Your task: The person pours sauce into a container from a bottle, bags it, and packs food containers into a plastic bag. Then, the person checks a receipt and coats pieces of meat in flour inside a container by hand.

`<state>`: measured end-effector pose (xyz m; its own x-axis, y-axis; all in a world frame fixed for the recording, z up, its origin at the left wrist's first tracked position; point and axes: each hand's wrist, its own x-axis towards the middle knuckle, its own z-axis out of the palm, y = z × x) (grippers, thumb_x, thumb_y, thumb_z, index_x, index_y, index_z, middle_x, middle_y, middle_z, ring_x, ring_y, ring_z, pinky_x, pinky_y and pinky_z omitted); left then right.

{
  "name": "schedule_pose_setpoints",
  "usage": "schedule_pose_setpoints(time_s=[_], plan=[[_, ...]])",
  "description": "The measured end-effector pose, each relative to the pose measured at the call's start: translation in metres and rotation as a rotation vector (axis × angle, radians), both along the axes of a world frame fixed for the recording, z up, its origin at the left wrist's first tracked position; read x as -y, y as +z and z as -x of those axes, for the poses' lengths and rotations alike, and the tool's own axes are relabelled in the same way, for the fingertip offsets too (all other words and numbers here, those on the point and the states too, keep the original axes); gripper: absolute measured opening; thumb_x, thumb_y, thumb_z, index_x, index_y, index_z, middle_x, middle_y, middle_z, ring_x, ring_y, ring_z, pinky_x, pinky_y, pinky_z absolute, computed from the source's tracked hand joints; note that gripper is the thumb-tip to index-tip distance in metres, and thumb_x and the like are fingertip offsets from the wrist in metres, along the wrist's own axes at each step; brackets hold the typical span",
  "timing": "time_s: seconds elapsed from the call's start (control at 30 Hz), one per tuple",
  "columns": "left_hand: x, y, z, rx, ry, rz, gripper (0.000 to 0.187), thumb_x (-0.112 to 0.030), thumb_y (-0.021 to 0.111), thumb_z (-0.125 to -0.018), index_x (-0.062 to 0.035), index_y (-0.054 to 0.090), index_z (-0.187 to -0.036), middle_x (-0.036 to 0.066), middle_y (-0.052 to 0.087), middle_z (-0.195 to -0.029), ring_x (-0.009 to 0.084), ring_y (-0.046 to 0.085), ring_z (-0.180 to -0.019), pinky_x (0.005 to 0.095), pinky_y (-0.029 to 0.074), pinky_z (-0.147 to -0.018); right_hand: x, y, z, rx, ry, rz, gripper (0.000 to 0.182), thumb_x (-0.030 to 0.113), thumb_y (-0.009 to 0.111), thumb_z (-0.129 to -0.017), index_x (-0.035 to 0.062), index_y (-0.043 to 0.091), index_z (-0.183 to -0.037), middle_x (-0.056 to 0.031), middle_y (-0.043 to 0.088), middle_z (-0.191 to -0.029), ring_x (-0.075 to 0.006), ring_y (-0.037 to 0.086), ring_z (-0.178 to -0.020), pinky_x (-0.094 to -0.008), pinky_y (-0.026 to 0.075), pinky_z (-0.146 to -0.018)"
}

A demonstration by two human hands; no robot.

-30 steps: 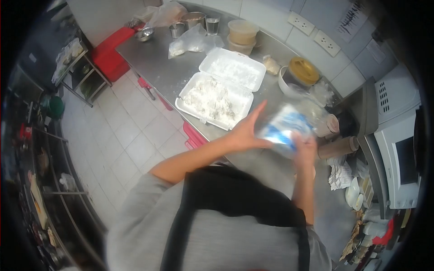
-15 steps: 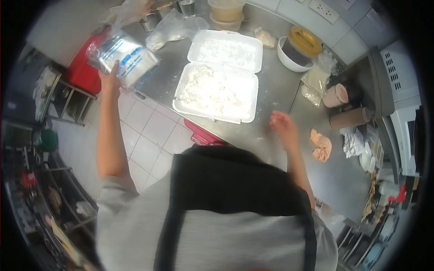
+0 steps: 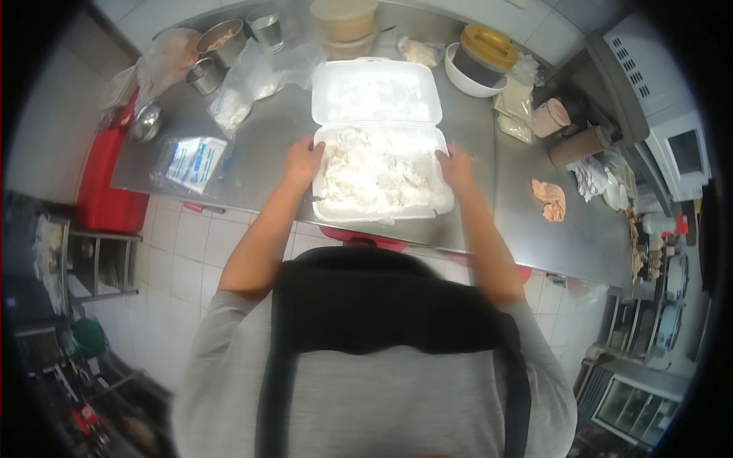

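Observation:
An open white foam box lies on the steel counter near its front edge, its lid tipped back. Pale, floury pieces fill the lower half, and white powder dusts the inside of the lid. My left hand grips the left side wall of the box, thumb at the rim. On the opposite side, my right hand holds the right wall the same way. A plastic packet with blue print lies flat on the counter to the left, apart from my left hand.
Behind stand metal cups, a glass, a plastic bag and stacked tubs. To the right are a white bowl, a yellow-lidded jar, a brown cylinder and a peach cloth.
My left hand has let go of the blue-printed packet, which now lies on the counter, and has taken the box's left side. My right hand has moved onto its right side.

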<state>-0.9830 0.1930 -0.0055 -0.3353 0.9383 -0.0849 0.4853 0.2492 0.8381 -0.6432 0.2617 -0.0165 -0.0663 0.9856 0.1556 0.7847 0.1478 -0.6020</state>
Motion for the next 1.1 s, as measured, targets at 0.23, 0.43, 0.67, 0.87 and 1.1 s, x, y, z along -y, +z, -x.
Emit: schedule_pose_setpoints(time_s=[0.23,0.43,0.67,0.87,1.1], plan=[[-0.076,-0.006,-0.014,0.160,0.016,-0.017,0.034,-0.027,0.060,-0.087,0.0020,0.060,-0.104,0.019,0.064,-0.096,0.0256,0.062,-0.084,0.0355,0.047,-0.075,0.027,0.013,-0.020,-0.240,-0.188,0.113,0.030,0.029,0.064,-0.084,-0.0004,0.065,-0.088,-0.0076,0.064,-0.075,-0.0164,0.060,-0.069,-0.0309,0.045,-0.062],[-0.112,0.001,-0.021,0.495,0.079,-0.014,0.033,-0.021,0.058,-0.088,-0.0006,0.053,-0.113,0.014,0.063,-0.092,0.0200,0.061,-0.082,0.0307,0.047,-0.070,-0.041,0.026,-0.018,-1.104,-0.160,0.499,0.037,0.030,0.050,-0.094,0.0009,0.055,-0.115,-0.0102,0.063,-0.104,-0.0216,0.060,-0.090,-0.0355,0.048,-0.081],[-0.084,0.016,-0.025,0.819,0.014,-0.257,0.033,-0.018,0.046,-0.096,-0.0026,0.042,-0.126,0.012,0.058,-0.109,0.0184,0.057,-0.097,0.0325,0.047,-0.083,-0.052,0.038,0.008,-1.269,-0.221,0.405,0.034,0.027,0.047,-0.096,0.0017,0.052,-0.118,-0.0121,0.059,-0.113,-0.0231,0.056,-0.102,-0.0367,0.043,-0.091],[-0.050,0.032,-0.023,0.772,-0.157,-0.289,0.037,-0.022,0.041,-0.099,0.0003,0.044,-0.127,0.010,0.056,-0.118,0.0169,0.053,-0.107,0.0309,0.040,-0.094,-0.023,0.039,0.004,-1.219,0.006,0.187,0.029,0.020,0.047,-0.096,0.0017,0.054,-0.116,-0.0060,0.060,-0.109,-0.0160,0.056,-0.100,-0.0308,0.043,-0.089],[-0.024,-0.005,-0.009,0.310,-0.277,-0.488,0.044,-0.023,0.038,-0.099,0.0019,0.037,-0.135,0.015,0.048,-0.131,0.0222,0.044,-0.122,0.0312,0.031,-0.104,0.004,0.004,-0.010,-1.059,0.018,0.058,0.027,0.014,0.050,-0.095,-0.0022,0.057,-0.116,-0.0045,0.061,-0.111,-0.0116,0.054,-0.103,-0.0252,0.040,-0.090]])
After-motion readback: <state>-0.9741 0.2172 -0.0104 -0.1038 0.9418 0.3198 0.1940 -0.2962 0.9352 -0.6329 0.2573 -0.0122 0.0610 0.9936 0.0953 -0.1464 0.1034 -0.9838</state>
